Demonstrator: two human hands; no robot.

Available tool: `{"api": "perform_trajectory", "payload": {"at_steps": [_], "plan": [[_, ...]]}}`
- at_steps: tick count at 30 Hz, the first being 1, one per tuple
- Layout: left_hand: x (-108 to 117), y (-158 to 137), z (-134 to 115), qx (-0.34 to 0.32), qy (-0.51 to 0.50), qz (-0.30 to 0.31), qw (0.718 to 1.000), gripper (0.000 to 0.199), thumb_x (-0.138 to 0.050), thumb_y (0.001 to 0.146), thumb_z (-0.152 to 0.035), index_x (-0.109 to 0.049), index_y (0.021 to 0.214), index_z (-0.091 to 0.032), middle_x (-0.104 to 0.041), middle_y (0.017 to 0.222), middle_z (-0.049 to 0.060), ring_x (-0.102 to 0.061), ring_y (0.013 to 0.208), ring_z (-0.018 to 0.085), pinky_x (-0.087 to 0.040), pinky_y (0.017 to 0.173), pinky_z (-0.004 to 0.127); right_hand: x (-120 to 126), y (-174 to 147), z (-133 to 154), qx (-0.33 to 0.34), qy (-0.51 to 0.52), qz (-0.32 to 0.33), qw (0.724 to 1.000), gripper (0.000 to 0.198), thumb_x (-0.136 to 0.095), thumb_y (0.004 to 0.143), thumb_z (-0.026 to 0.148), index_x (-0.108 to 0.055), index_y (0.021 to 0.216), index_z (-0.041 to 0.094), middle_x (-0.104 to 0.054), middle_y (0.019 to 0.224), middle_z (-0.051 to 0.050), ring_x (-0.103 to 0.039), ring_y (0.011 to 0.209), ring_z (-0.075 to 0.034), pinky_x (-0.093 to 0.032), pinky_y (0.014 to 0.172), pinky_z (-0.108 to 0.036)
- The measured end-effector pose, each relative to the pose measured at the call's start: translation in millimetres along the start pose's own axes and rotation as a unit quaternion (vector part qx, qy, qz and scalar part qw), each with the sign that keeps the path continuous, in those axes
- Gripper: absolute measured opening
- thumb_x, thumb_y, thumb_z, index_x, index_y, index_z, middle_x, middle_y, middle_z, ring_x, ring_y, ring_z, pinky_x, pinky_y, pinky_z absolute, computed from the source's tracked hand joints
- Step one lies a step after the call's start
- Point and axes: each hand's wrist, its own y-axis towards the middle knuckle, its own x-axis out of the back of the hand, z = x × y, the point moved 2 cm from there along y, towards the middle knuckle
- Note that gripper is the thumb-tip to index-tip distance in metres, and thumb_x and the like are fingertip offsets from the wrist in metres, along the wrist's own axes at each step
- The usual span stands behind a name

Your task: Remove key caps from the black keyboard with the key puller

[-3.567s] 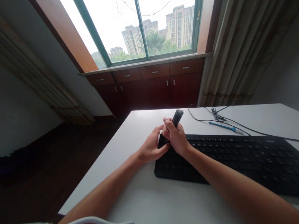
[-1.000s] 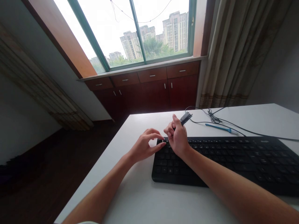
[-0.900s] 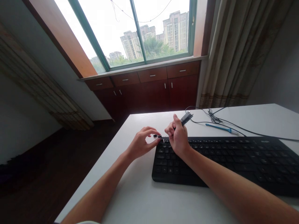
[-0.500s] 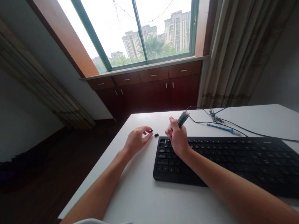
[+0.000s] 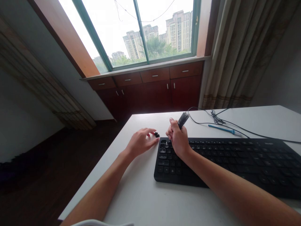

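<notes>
My left hand (image 5: 140,142) rests low over the white table, its thumb and fingertips apart. Small black pieces that look like keycaps (image 5: 156,134) lie between those fingertips, beside the keyboard's upper left corner. In my right hand (image 5: 179,138), the fingers are wrapped round a dark-handled tool (image 5: 183,120) with a thin metal tip. That tip points down at the top left keys of the black keyboard (image 5: 225,163), where some spots seem to lack caps. My right hand and forearm hide part of the keys.
Behind the keyboard, a blue stick-like tool (image 5: 221,129) with a pale end lies on the white table (image 5: 141,194). A tangled black cable (image 5: 217,118) runs across the back right. Past the table stand a dark red cabinet (image 5: 145,95) and a window.
My left hand has moved slightly right to the other keycap, and its fingertips have parted, leaving the small pieces together on the table. My right hand has barely moved.
</notes>
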Motion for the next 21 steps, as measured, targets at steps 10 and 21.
{"api": "perform_trajectory", "payload": {"at_steps": [10,21], "plan": [[-16.5,1.7,3.5,0.04,-0.071,-0.052,0.995,0.035,-0.064,0.094,-0.036,-0.061,0.126,-0.023,-0.075,0.095,0.002,-0.07,0.076,0.016,-0.06,0.074,0.03,-0.1,-0.3,-0.1,-0.011,0.004,0.003,1.0,0.045,-0.074,0.083,0.041,-0.037,0.063,0.023,-0.036,0.046,0.011,-0.032,0.04,-0.007,-0.029,0.043,-0.024],[-16.7,-1.5,-5.3,0.016,-0.072,-0.047,0.996,0.024,-0.066,0.093,-0.039,-0.06,0.107,-0.021,-0.075,0.089,0.002,-0.069,0.068,0.016,-0.059,0.065,0.029,-0.5,-2.1,0.6,-0.013,0.004,0.028,1.0,0.048,-0.075,0.083,0.043,-0.037,0.061,0.023,-0.035,0.045,0.01,-0.032,0.042,-0.007,-0.031,0.045,-0.025]]}}
